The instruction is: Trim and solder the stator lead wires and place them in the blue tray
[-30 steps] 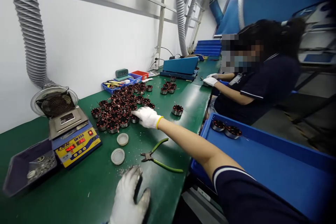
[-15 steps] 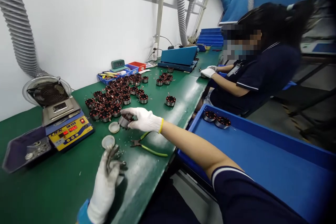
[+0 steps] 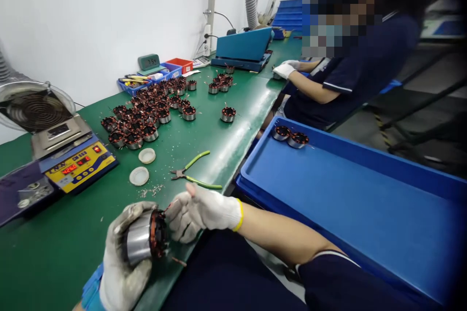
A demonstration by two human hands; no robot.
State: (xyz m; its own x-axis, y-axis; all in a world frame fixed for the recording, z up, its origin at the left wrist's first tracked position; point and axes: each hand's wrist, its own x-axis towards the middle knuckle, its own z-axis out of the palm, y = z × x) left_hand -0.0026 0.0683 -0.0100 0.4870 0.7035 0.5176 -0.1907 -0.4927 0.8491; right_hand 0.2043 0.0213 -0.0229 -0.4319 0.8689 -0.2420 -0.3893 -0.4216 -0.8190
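In the head view, a motor stator (image 3: 140, 238), a steel ring with copper windings, lies on its side in the grip of my gloved left hand (image 3: 120, 272). Its wound face points right, and loose wire ends stick out of it. Close beside that face is my gloved right hand (image 3: 204, 211), thumb raised and fingers loosely bent and apart; whether the fingertips touch a wire I cannot tell. Green-handled side cutters (image 3: 178, 174) lie spread on the bench just beyond. Two round whitish lids or shallow dishes (image 3: 139, 176) sit left of them, with small wire clippings alongside.
Many more stators (image 3: 149, 132) crowd the green bench (image 3: 204, 138). A yellow soldering controller (image 3: 80, 165) and a round fan (image 3: 44, 109) stand left. Two stators lie in a blue tray (image 3: 350, 199) at right. A co-worker sits beyond it, gloved hands (image 3: 286, 69) over the bench.
My right hand has brought the stator from the pile back toward me, and my left hand now grips it. The right hand has let go. The view has tilted downward.
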